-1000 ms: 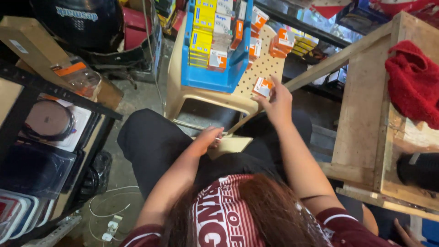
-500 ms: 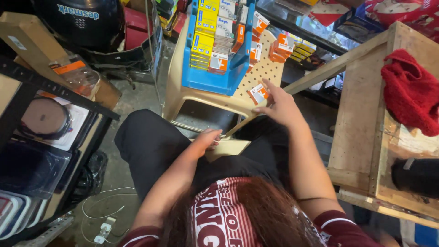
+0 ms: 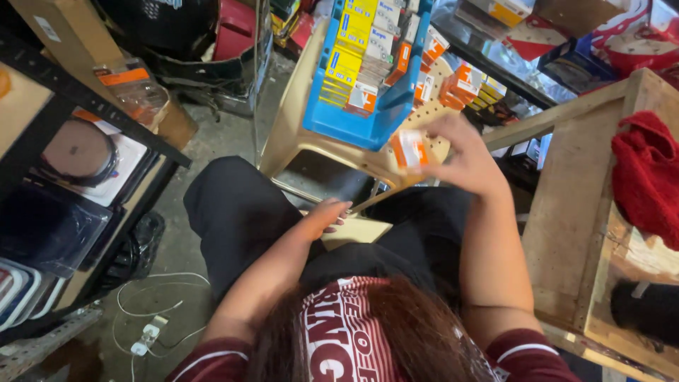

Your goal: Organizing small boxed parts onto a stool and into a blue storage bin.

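Sorting in progress: right hand (image 3: pixel 463 159) pinches small orange-white box (image 3: pixel 410 150) just beside blue bin (image 3: pixel 368 117); left hand (image 3: pixel 327 216) rests flat on tan card (image 3: pixel 357 230). Placement needs free slot.

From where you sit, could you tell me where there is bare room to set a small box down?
The stool seat is bare left of the blue bin. The wooden bench is bare left of the red cloth. Boxes crowd the stool behind the right hand, which holds a small box.
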